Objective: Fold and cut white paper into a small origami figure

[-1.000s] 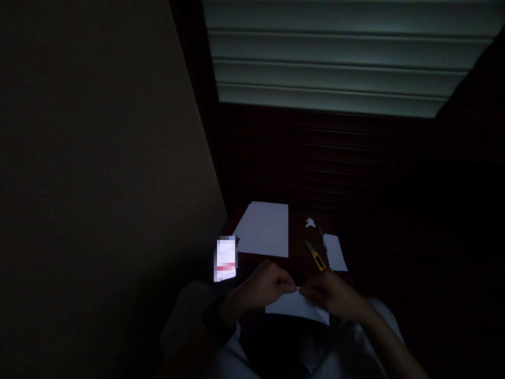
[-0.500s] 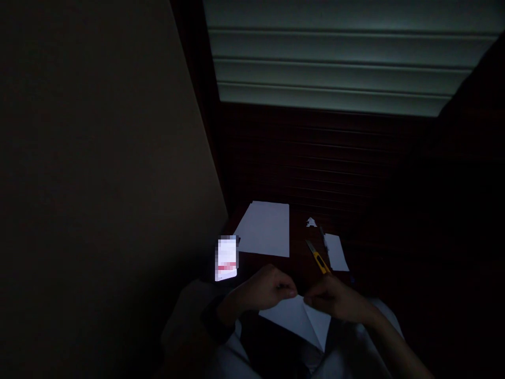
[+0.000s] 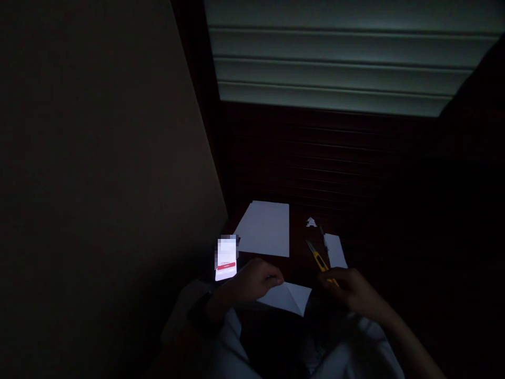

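My left hand (image 3: 258, 279) is closed in a pinch on the upper edge of a white sheet of paper (image 3: 282, 298). A diagonal crease runs across the sheet near its right end, which sticks out free over my lap. My right hand (image 3: 351, 289) is at the yellow utility knife (image 3: 319, 259), fingers curled over its handle. Its blade points away from me, up and left, and the handle's end shows beneath the fingers. Dim light hides the details of the grip.
A lit phone (image 3: 226, 258) stands at the left by my wrist. White sheets (image 3: 266, 229) lie on the dark table, with a small cut paper piece (image 3: 311, 222), a dark slim pen-like item (image 3: 323, 237) and a paper strip (image 3: 335, 250) to the right. A wall (image 3: 118, 158) rises at left.
My right hand has let go of the creased sheet and moved right, onto the knife's handle. My left hand has drawn the sheet up and left. The knife has hardly moved.
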Demonstrator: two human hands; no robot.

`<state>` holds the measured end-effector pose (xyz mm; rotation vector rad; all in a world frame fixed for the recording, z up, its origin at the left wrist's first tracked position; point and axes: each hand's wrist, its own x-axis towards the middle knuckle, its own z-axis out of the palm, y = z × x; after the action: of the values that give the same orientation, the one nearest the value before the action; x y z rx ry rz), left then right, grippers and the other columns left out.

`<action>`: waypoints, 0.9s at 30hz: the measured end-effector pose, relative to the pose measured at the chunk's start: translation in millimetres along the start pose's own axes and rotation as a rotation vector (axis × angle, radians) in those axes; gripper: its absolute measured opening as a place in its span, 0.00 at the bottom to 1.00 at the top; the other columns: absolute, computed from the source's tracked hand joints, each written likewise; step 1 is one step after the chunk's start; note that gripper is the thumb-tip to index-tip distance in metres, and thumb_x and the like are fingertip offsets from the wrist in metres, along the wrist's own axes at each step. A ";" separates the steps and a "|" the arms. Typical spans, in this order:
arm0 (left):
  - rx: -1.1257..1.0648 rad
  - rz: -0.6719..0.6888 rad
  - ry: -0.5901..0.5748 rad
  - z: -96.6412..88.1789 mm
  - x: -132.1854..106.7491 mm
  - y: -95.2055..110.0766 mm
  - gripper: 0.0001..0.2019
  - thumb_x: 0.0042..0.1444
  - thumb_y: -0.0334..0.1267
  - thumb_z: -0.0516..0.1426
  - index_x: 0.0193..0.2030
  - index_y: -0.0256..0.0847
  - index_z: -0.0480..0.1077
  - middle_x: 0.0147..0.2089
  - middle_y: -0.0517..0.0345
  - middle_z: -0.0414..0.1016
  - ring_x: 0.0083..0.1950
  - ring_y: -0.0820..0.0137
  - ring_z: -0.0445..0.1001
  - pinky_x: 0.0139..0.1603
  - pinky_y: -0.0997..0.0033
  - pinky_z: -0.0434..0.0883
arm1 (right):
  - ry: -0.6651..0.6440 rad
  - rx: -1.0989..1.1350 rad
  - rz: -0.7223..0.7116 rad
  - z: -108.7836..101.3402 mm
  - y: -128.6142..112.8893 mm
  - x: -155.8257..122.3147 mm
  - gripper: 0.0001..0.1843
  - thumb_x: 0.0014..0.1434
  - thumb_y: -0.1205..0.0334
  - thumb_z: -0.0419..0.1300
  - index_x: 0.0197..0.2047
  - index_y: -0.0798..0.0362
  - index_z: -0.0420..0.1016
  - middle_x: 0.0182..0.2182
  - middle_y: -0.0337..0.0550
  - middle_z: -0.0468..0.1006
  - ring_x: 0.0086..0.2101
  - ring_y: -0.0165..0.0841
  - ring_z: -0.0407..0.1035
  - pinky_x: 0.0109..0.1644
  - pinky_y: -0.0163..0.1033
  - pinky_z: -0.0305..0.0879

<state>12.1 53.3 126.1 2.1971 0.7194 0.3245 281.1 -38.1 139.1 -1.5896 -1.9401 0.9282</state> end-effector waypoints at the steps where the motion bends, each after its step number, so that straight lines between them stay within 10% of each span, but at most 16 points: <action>1: 0.013 0.018 0.002 1.8 0.7 3.0 0.11 0.59 0.37 0.52 0.36 0.39 0.76 0.35 0.58 0.78 0.33 0.72 0.73 0.35 0.77 0.62 | 0.058 -0.020 -0.034 5.1 -3.5 2.1 0.17 0.58 0.54 0.55 0.47 0.51 0.74 0.43 0.44 0.77 0.41 0.39 0.70 0.44 0.38 0.63; 9: 0.073 0.089 0.014 11.8 3.5 24.8 0.12 0.60 0.36 0.50 0.39 0.42 0.76 0.37 0.59 0.79 0.35 0.71 0.75 0.36 0.77 0.62 | 0.018 -0.135 -0.073 44.7 -22.3 16.7 0.14 0.62 0.59 0.51 0.31 0.51 0.76 0.26 0.40 0.77 0.28 0.32 0.71 0.32 0.33 0.60; 27: -0.027 0.018 -0.002 5.8 -3.8 15.0 0.12 0.58 0.36 0.51 0.35 0.37 0.76 0.31 0.59 0.78 0.28 0.74 0.72 0.29 0.78 0.61 | 0.099 -0.215 -0.150 32.5 -20.4 9.2 0.09 0.61 0.65 0.52 0.35 0.50 0.74 0.30 0.40 0.78 0.32 0.32 0.72 0.35 0.32 0.59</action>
<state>17.5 39.6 133.6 2.1789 0.6905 0.3397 242.3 -38.1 132.0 -1.5459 -2.1134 0.5864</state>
